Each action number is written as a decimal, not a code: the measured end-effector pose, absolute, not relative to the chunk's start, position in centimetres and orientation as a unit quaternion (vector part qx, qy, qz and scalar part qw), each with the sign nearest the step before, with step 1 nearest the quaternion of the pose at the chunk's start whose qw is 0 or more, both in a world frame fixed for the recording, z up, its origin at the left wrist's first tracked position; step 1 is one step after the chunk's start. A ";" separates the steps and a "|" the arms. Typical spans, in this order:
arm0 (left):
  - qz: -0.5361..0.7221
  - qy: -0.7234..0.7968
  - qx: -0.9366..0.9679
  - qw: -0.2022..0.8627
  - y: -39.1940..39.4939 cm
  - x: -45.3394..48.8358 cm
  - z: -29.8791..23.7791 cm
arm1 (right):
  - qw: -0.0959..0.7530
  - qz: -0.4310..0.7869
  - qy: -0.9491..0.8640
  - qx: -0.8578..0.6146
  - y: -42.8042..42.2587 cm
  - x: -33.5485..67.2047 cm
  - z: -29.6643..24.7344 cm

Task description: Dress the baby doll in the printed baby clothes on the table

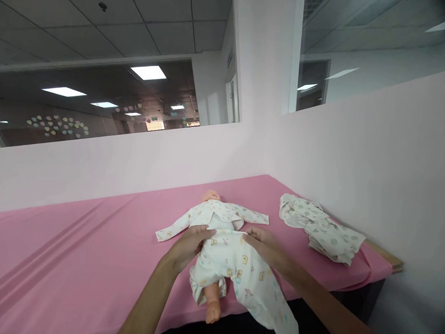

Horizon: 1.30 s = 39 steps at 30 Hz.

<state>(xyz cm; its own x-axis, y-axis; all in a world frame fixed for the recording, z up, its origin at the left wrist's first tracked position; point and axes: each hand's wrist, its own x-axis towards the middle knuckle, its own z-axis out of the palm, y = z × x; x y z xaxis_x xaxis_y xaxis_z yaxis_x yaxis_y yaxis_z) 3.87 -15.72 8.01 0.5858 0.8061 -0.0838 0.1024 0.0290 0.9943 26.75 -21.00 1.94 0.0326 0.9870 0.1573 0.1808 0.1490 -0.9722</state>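
A baby doll (pixel 211 196) lies on its back on the pink table cover (pixel 77 249), head toward the wall. It wears a white printed top (pixel 221 213) with sleeves spread out. White printed trousers (pixel 237 270) cover its lower body; one bare leg (pixel 212 303) sticks out, and the other trouser leg hangs empty over the table's front edge. My left hand (pixel 190 241) grips the trousers' waistband on the left side of the doll's waist. My right hand (pixel 263 241) grips the waistband on the right side.
A second folded set of white printed baby clothes (pixel 318 226) lies at the right end of the table near the wall. Pale partition walls close in the back and right. The table's front edge is close to me.
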 end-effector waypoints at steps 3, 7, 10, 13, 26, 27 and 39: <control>0.308 0.317 0.584 0.681 -15.3 3.9 7.5 | 0.493 0.393 -0.600 -0.493 -20.1 26.5 2.9; 0.296 0.290 0.582 0.700 -15.3 4.0 7.1 | 0.474 0.449 -0.636 -0.411 -18.5 25.5 4.0; 0.285 0.292 0.586 0.700 -15.4 4.1 7.2 | 0.434 0.550 -0.621 -0.350 -17.5 24.2 4.1; 0.263 0.314 0.598 0.689 -15.4 3.8 7.4 | 0.411 0.594 -0.613 -0.320 -17.2 23.4 3.9; 0.110 0.377 0.660 0.641 -15.4 3.2 6.8 | 0.335 0.490 -0.700 -0.398 -23.4 23.2 2.8; 0.095 0.374 0.671 0.634 -15.6 3.1 6.9 | 0.338 0.459 -0.715 -0.404 -23.9 23.3 2.4; -0.063 0.339 0.831 0.438 -18.7 3.4 9.1 | 0.387 0.317 -0.766 -0.403 -24.6 23.7 0.4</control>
